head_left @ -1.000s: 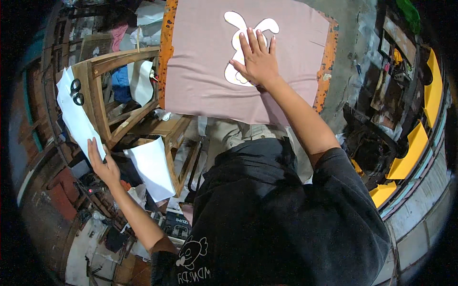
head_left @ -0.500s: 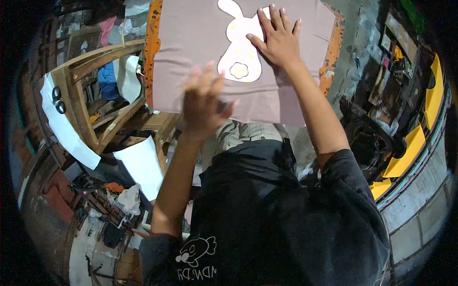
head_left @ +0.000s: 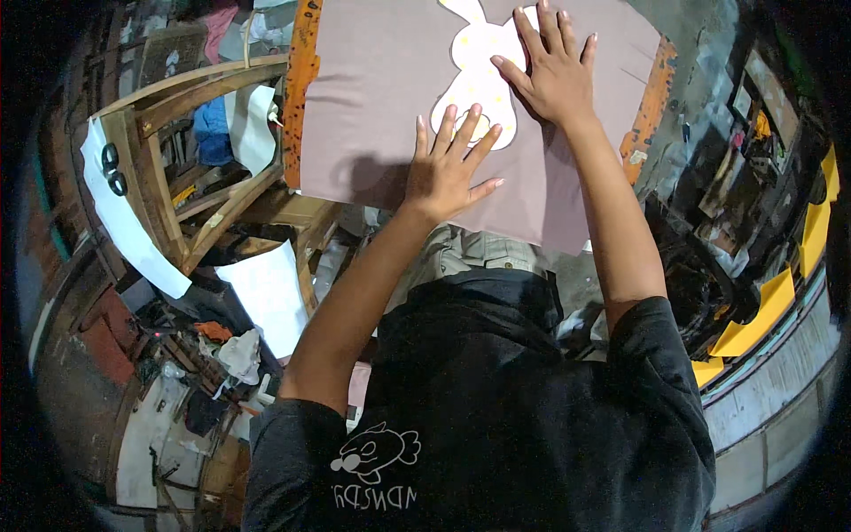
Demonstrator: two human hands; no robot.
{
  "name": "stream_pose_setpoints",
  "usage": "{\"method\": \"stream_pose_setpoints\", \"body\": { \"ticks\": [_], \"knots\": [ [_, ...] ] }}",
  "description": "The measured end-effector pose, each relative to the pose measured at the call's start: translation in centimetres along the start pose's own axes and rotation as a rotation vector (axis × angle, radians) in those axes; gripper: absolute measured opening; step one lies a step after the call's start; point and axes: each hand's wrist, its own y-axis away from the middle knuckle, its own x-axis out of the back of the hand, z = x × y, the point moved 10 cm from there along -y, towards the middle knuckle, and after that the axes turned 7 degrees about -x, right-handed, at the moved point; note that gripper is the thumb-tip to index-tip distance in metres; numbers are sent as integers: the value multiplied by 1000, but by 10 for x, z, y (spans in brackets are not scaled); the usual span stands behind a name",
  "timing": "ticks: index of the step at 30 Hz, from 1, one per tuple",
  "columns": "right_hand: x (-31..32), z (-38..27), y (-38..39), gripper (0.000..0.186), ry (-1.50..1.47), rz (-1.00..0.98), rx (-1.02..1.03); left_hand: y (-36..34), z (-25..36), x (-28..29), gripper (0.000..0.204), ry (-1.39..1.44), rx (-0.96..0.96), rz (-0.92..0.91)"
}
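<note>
A white rabbit-shaped cutout with yellow dots (head_left: 479,44) lies on pale mauve fabric (head_left: 363,133), which is spread over an orange, worn board (head_left: 654,106). My left hand (head_left: 448,168) rests open, fingertips across the cutout's lower part and round tail shape, palm on the fabric. My right hand (head_left: 554,75) lies open over the cutout's upper right, fingers spread and hiding part of it. Both hands press flat, holding nothing.
A wooden frame (head_left: 146,177) stands at left, with white paper (head_left: 133,230) and a black looped object, perhaps scissor handles (head_left: 113,170), on it. Another white sheet (head_left: 266,293) lies below. Yellow pieces (head_left: 753,315) line the right side, beside dark clutter.
My left hand has left the white paper at the left and moved right and up onto the cutout. My right hand has shifted toward the cutout's upper right, uncovering its middle.
</note>
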Motion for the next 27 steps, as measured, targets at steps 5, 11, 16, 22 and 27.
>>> {"method": "stream_pose_setpoints", "body": {
  "ticks": [5, 11, 16, 22, 27],
  "knots": [
    [6, -5, 1, 94, 5, -27, 42, 11, 0, -5, 84, 15, 12, -29],
    [5, -3, 0, 119, -29, -48, 131, 19, -3, -9, 82, 19, 25, -65],
    [14, -8, 11, 106, 64, -5, 116, 32, 0, -8, 82, 2, 1, 10],
    [4, -3, 80, 87, -28, 42, 131, 32, 2, -5, 85, 30, 40, 21],
    [-1, 6, 94, 87, -43, 41, 91, 21, 11, 1, 83, 29, -2, -25]
  ]
}}
